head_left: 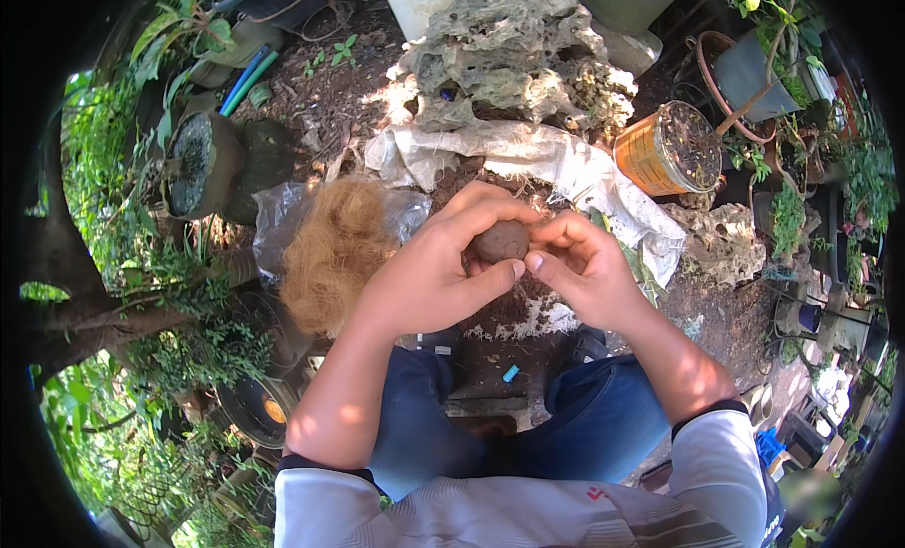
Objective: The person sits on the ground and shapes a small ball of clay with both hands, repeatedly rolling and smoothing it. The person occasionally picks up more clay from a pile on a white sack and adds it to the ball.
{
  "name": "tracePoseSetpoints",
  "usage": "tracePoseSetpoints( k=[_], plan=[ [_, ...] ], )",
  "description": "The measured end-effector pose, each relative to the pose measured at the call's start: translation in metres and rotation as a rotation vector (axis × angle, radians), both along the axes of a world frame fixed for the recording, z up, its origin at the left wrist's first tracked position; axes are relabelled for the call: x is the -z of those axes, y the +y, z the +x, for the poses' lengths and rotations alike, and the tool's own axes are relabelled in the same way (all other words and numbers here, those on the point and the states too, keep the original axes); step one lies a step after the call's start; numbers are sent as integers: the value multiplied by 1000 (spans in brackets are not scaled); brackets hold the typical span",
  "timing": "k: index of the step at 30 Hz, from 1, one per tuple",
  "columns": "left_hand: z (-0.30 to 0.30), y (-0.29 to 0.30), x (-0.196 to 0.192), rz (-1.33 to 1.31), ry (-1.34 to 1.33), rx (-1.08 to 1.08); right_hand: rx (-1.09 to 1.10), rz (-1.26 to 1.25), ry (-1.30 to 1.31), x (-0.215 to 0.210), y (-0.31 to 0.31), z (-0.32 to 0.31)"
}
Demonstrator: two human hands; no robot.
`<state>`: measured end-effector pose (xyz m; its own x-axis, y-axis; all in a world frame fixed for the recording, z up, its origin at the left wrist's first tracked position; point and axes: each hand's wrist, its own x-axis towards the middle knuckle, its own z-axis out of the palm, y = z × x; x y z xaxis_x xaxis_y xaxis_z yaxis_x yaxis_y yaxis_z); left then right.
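Note:
A round, dark brown ball of soil (501, 241) sits between my two hands. My left hand (448, 256) curls around it, with the thumb along its lower edge. My right hand (580, 265) touches its right side, thumb and fingertips pinched in against it. Below the ball, partly hidden by my hands, dark loose soil (500, 312) lies on a white woven sack (556, 162). Left of my left hand, a heap of brown coconut fibre (339, 246) rests on a clear plastic bag (273, 228).
Beyond the sack stands a large, pitted grey rock (509, 53). An orange tin (665, 152) filled with soil is at the right. Grey pots (203, 166) stand at the left. A small blue object (511, 373) lies on the ground between my feet.

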<state>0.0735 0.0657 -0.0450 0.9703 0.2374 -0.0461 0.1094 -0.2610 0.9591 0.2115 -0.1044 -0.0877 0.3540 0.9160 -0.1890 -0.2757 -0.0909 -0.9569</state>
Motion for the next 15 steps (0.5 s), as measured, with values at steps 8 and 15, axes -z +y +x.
tracePoseSetpoints(
  k=[8, 15],
  plan=[
    [-27, -34, -28, -227, -138, -125, -112, 28, -1, -33, -16, -11],
    [-37, -45, -35, -234, -212, -81, -231, 135, 205, -41, -21, -12]
  ],
)
